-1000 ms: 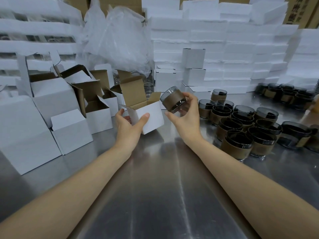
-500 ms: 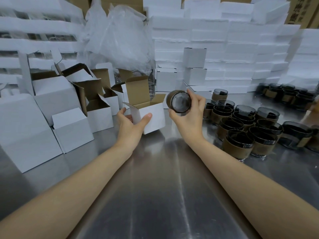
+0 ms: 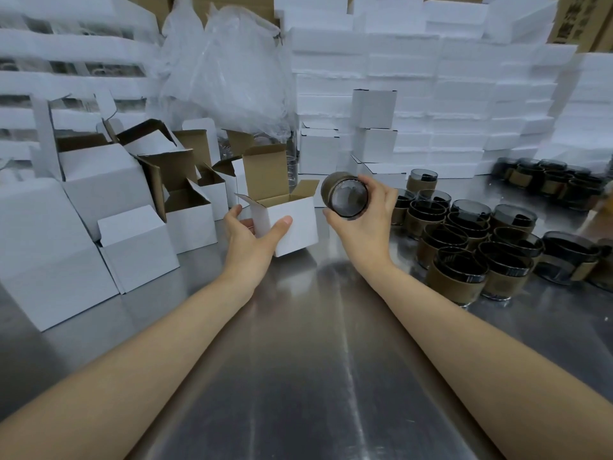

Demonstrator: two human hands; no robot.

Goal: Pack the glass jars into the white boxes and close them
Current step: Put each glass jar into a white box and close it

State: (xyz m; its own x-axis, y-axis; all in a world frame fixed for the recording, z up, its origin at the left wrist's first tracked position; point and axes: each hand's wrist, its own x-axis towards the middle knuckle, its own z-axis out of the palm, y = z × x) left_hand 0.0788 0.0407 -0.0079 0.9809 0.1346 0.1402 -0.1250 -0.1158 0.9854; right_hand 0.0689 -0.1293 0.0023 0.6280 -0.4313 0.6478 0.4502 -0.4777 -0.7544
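Here both forearms reach up from the bottom of the frame over the desk (image 3: 298, 376). The left hand (image 3: 252, 240) grips the open white box (image 3: 292, 224) at centre, thumb on its front. The right hand (image 3: 365, 220), fingers curled, holds a glass jar (image 3: 345, 198) tipped sideways, base facing the camera, just right of the box

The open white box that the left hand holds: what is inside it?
Only brown cardboard inner walls show inside the open white box. Its front wall hides the floor. The glass jar is outside, in the right hand.
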